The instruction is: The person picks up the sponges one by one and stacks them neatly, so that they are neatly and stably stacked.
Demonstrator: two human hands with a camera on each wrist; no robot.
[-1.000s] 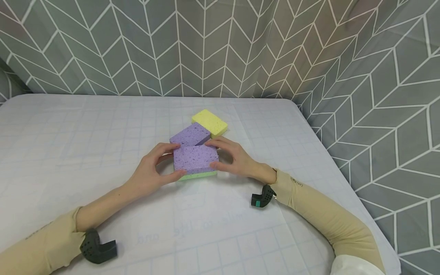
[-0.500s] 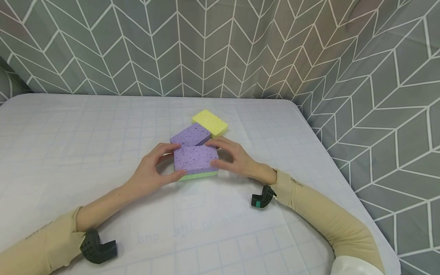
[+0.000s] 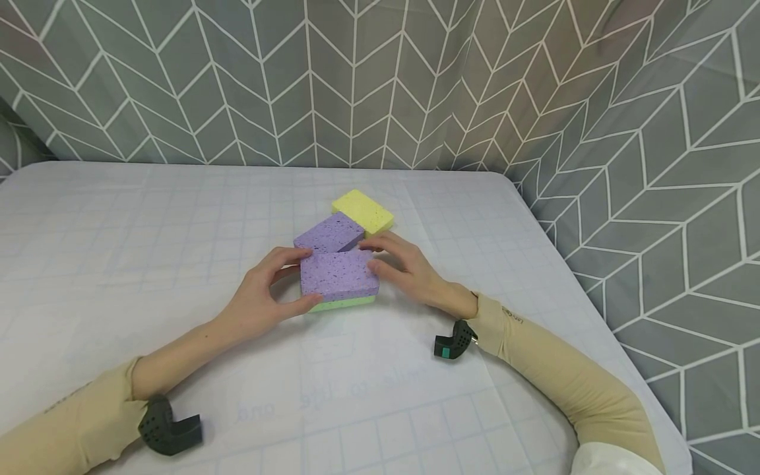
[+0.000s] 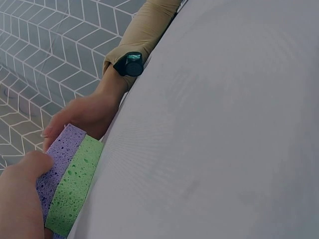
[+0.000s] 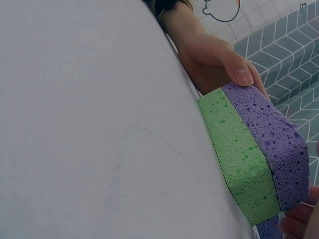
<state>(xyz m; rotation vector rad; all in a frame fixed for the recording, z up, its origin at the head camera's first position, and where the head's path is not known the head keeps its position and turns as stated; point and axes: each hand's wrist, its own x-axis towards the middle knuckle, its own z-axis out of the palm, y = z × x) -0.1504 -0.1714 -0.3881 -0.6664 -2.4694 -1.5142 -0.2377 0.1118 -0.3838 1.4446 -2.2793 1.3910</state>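
A purple sponge lies flat on a green sponge, whose front edge shows below it. My left hand grips the purple sponge at its left side, thumb at the front corner and fingers at the back one. At the right side, my right hand stays close with loosely bent fingers and holds nothing. The right wrist view shows the green sponge against the table, with the upper purple sponge aligned on it. Just behind the pair sits a second purple sponge.
A yellow sponge lies at the back, against the second purple sponge. White cloth with a faint grid covers the table. Grey patterned curtains hang behind it and to the right.
My right hand has let go of the upper purple sponge and drawn slightly back to the right. The left hand and the sponges look unmoved.
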